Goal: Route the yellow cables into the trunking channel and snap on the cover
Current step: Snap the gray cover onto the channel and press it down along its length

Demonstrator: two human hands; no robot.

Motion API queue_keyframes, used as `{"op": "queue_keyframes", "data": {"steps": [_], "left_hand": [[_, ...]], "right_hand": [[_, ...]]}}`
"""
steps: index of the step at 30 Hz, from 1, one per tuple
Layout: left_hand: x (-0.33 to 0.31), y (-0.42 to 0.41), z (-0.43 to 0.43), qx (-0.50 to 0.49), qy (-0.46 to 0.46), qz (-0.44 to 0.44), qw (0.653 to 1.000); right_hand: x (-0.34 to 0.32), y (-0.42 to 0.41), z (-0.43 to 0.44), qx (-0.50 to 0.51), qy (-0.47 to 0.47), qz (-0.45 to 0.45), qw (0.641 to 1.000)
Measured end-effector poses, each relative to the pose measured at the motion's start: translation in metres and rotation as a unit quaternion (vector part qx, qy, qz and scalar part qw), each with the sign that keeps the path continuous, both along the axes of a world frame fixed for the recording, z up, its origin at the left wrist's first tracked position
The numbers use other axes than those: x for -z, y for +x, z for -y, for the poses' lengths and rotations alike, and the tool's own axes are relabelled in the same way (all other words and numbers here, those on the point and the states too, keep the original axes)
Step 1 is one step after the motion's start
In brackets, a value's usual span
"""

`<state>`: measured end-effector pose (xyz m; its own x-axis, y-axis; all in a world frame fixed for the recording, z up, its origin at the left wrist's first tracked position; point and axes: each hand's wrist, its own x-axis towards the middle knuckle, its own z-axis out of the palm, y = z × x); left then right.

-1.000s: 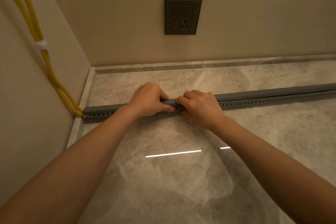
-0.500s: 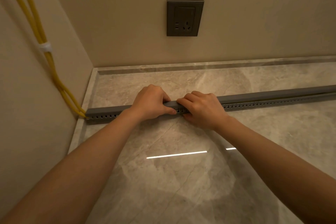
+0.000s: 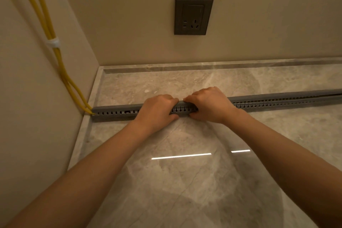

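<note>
**1. Trunking channel** [image 3: 114, 114]: grey, slotted along its near side. It lies on the marble surface [image 3: 185, 190] across the middle of the frame, from the left wall [image 3: 27, 98] out past the right edge.

**2. Cover** [image 3: 118, 106]: grey strip on top of the channel. It sits flush at the left end. Towards the right edge a dark gap shows beneath it.

**3. Yellow cables** [image 3: 49, 27]: two, running down the left wall at the upper left, bound by a white tie [image 3: 53, 42]. Below it they part slightly and enter the channel's left end at the corner. Inside the channel they are hidden.

**4. Your left hand** [image 3: 157, 111]: centre of the frame, clasping cover and channel together. Your fingers curl over the cover and your thumb lies against the lower near side.

**5. Your right hand** [image 3: 211, 104]: just right of the left one, in the same clasp, with the knuckles of both almost meeting on top. A short slotted stretch shows between your thumbs.

**6. Wall socket** [image 3: 193, 16]: dark grey, upper centre on the back wall [image 3: 268, 24], well apart from the trunking.

**7. Bright streaks** [image 3: 181, 156]: two light reflections on the marble, below your hands.
</note>
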<state>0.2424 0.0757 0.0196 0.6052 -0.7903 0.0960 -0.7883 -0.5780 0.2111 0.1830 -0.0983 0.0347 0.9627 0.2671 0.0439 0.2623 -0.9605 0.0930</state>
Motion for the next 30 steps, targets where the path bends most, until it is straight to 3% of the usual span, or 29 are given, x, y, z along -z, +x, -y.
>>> {"op": "queue_keyframes", "data": {"steps": [5,14,23,30], "left_hand": [[0.005,-0.006,0.0,-0.009,-0.037,0.012,0.999],[-0.005,0.005,0.004,-0.003,-0.02,0.001,1.0],[-0.002,0.004,0.003,0.002,-0.014,-0.001,1.0],[-0.005,0.005,0.004,0.017,0.022,-0.002,1.0]], "right_hand": [[-0.004,0.001,0.002,-0.003,0.035,-0.011,0.999],[0.008,-0.018,-0.023,0.006,0.049,0.149,0.988],[-0.006,-0.004,-0.027,0.038,0.045,0.058,0.997],[-0.005,-0.004,-0.025,0.035,0.04,0.047,0.997]]}}
